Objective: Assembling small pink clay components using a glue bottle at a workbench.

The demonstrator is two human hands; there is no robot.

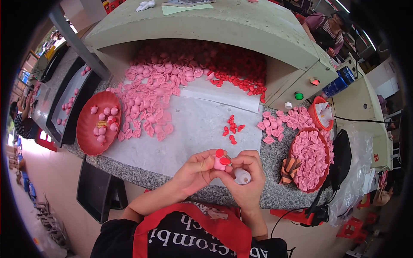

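Just over the bench's front edge, my left hand (192, 173) pinches a small rounded pink piece (218, 166) with two flat red oval parts (224, 161) on it. My right hand (248, 182) is closed round a small white squeeze bottle (242, 176), and its thumb and fingertips reach the pink piece. Whether the fingertips also grip one of the red parts is hard to make out. Beyond my hands, several loose small red pieces (232, 127) lie on the white sheet (193, 122).
Heaps of pink pieces (150, 101) and red pieces (254, 81) spread under a pale metal housing (206, 26). A red scalloped dish (88, 136) with finished-looking pink pieces stands left. At right are a full bowl of pink pieces (310, 161), a red cup (317, 112) and a blue bottle (339, 81).
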